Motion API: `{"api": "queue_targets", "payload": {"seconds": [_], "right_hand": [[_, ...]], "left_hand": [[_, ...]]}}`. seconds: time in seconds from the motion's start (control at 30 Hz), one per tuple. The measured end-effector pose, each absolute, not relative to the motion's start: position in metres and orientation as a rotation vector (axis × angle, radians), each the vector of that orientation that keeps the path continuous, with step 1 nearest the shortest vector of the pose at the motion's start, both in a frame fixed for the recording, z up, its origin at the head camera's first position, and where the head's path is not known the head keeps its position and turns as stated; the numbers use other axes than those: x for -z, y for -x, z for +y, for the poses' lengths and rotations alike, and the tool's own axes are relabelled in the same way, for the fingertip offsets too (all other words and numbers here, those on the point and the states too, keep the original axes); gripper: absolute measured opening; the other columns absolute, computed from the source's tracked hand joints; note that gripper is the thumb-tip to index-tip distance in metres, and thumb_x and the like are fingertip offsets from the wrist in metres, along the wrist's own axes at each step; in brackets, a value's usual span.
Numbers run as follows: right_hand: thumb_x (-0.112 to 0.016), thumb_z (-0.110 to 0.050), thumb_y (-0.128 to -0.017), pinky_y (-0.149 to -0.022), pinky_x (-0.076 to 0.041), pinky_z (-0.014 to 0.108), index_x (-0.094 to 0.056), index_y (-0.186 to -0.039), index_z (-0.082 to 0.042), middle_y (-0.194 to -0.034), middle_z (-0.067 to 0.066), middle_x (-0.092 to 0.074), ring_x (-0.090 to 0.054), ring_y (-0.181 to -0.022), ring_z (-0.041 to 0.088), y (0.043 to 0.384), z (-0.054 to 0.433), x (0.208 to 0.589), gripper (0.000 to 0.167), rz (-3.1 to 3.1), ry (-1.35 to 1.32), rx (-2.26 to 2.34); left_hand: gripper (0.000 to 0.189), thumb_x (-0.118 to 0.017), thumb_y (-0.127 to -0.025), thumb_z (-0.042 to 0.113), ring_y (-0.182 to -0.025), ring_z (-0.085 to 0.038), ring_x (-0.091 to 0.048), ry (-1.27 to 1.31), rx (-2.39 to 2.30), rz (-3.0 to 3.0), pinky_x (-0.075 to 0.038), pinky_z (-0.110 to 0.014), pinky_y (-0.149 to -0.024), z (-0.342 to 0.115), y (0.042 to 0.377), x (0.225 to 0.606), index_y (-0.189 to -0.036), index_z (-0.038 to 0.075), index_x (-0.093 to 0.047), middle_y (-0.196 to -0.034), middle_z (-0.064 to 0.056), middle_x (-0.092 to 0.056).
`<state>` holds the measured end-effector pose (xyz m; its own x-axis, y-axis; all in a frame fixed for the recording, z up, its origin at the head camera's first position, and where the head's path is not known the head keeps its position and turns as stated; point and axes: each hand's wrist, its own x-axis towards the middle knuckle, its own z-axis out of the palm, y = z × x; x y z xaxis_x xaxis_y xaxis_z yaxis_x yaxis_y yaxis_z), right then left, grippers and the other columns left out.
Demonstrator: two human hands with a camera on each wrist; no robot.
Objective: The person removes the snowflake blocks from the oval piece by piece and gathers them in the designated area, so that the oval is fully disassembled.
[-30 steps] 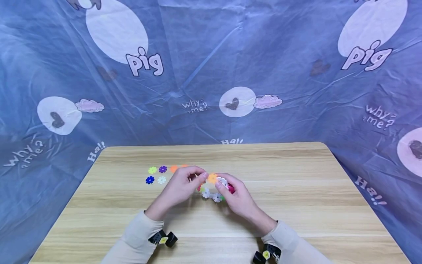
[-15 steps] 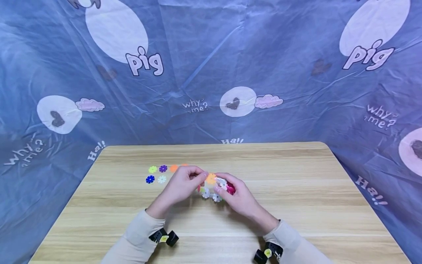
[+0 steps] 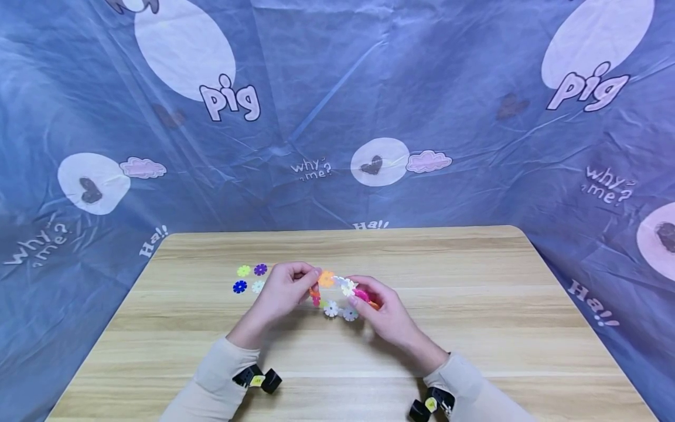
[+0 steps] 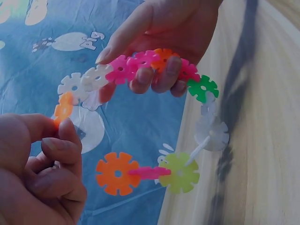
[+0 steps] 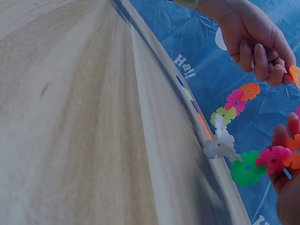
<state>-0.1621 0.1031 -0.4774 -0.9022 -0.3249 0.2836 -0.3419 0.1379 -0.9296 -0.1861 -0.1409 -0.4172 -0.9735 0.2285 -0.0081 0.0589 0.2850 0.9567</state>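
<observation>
A curved chain of flower-shaped plastic snowflake discs is held up between both hands, over the table. My left hand pinches the orange disc at one end between thumb and fingers. Two white discs follow it. My right hand grips the chain's pink and orange discs, fingers curled round them. Beyond that hand come a green disc, several whitish ones, a yellow-green disc and a pink one seen edge-on. Another orange disc forms the other end, hanging free below the left hand's end.
Loose discs lie on the wooden table left of the hands: yellow-green, purple, blue and white. A blue printed cloth hangs behind the table.
The left hand and the orange disc it pinches have shifted a little left, covering the loose orange discs on the table. More pink and orange discs show at the right hand.
</observation>
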Motion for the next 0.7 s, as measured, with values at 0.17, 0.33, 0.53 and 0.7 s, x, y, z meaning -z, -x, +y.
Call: {"api": "queue_targets", "payload": {"seconds": [0.17,0.33,0.53,0.7], "right_hand": [[-0.066,-0.006,-0.104,-0.081,-0.064,0.032,-0.061,-0.144,0.0,-0.119,0.031,-0.071,-0.071,-0.094,0.02,0.162,0.101,0.478,0.04,-2.317,-0.702,-1.942],[-0.063,-0.008,-0.107,-0.084,-0.064,0.035,-0.06,-0.146,-0.001,-0.123,0.032,-0.07,-0.071,-0.098,0.034,0.161,0.098,0.477,0.04,-2.317,-0.737,-1.93],[-0.066,-0.006,-0.104,-0.075,-0.06,0.026,-0.059,-0.148,-0.002,-0.107,0.024,-0.068,-0.066,-0.087,0.016,0.162,0.094,0.478,0.044,-2.279,-0.745,-1.903],[-0.071,-0.004,-0.102,-0.068,-0.058,0.024,-0.062,-0.145,-0.004,-0.099,0.012,-0.065,-0.061,-0.08,0.004,0.162,0.092,0.478,0.045,-2.255,-0.709,-1.909]], "left_hand": [[0.022,-0.065,-0.108,0.015,-0.053,-0.009,-0.047,-0.279,-1.799,2.374,-0.036,-0.021,-0.047,-0.14,0.185,0.417,-0.101,-0.004,-0.074,-0.076,-0.007,-0.068],[0.025,-0.062,-0.109,0.015,-0.049,-0.008,-0.047,-0.356,-1.819,2.313,-0.038,-0.021,-0.045,-0.136,0.181,0.417,-0.11,-0.008,-0.073,-0.074,-0.003,-0.067],[0.029,-0.06,-0.11,0.014,-0.049,-0.006,-0.048,-0.314,-1.92,2.15,-0.037,-0.018,-0.046,-0.13,0.18,0.42,-0.115,-0.014,-0.069,-0.076,0.0,-0.066],[0.029,-0.061,-0.11,0.014,-0.048,-0.005,-0.047,-0.24,-1.976,2.055,-0.036,-0.017,-0.045,-0.126,0.179,0.421,-0.116,-0.013,-0.068,-0.074,0.001,-0.065]]}}
